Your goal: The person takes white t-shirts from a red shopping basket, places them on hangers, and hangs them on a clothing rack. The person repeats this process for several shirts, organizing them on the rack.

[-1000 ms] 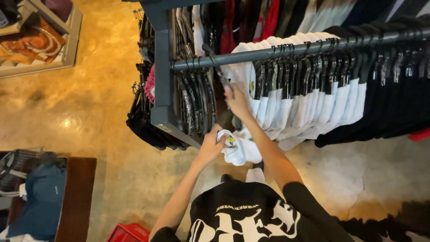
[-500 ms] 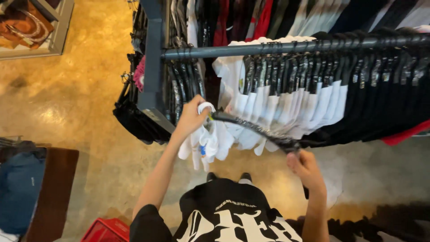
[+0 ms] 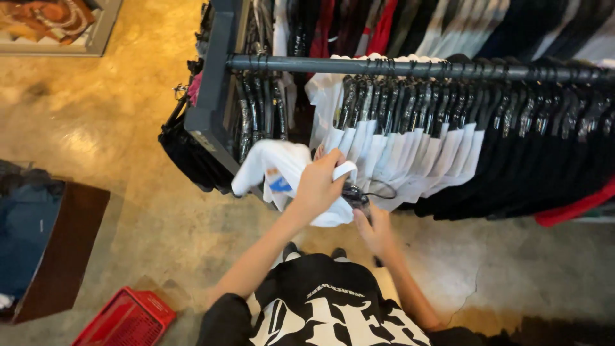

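My left hand (image 3: 318,186) grips a white T-shirt (image 3: 275,168) with a small blue print, bunched up in front of the clothes rail (image 3: 410,67). Just below and to the right, my right hand (image 3: 375,229) holds a black hanger (image 3: 356,194) whose top goes into the shirt. Both hands are in front of a row of white shirts (image 3: 397,150) on black hangers.
Black garments (image 3: 532,160) fill the rail to the right, with a red one (image 3: 570,208) low down. Dark clothes hang on the rack's left end (image 3: 192,150). A red basket (image 3: 125,319) stands on the floor at lower left beside a brown wooden table (image 3: 64,256) carrying folded clothes.
My right hand has brought the black hanger up from lower right to the shirt. My left hand has lowered the white shirt and moved it right, close to my right hand.
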